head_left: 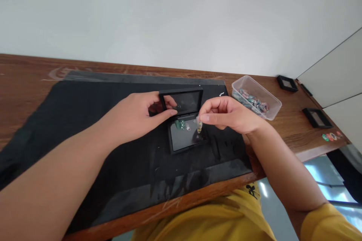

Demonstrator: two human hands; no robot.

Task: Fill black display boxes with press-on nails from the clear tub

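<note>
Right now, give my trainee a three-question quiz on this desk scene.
1. True or false: the left hand holds up the lid of the small black hinged display case.
2. What does the right hand pinch over the case? A) a small yellowish piece B) a pen C) a key
3. Which side of the black desk mat has the clear plastic tub of coloured pieces?

Key: 1 true; 2 A; 3 the person's right, on the brown wooden table.
</note>
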